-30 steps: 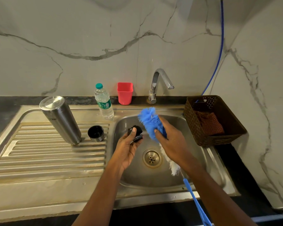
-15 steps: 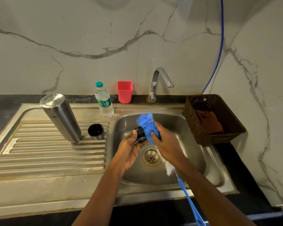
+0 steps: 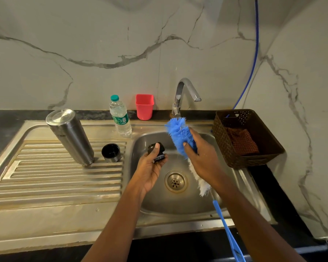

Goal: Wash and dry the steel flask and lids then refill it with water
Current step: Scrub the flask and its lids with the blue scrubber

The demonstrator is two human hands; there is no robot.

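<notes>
Over the sink basin (image 3: 240, 186) the left hand (image 3: 150, 167) is cupping the black inner lid (image 3: 156, 150), thumb pinning it, while the right hand (image 3: 203, 157) is gripping the bottle brush (image 3: 178, 133) by its bristles (for close scrubbing, likely), the steel flask (image 3: 70, 137) draining inverted on the drainboard (image 3: 55, 178).

The brush (image 3: 179, 136) has lifted off the black lid (image 3: 156, 151).

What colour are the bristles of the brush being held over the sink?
Blue at the brush tip, white lower down; the head view shows it.
</notes>
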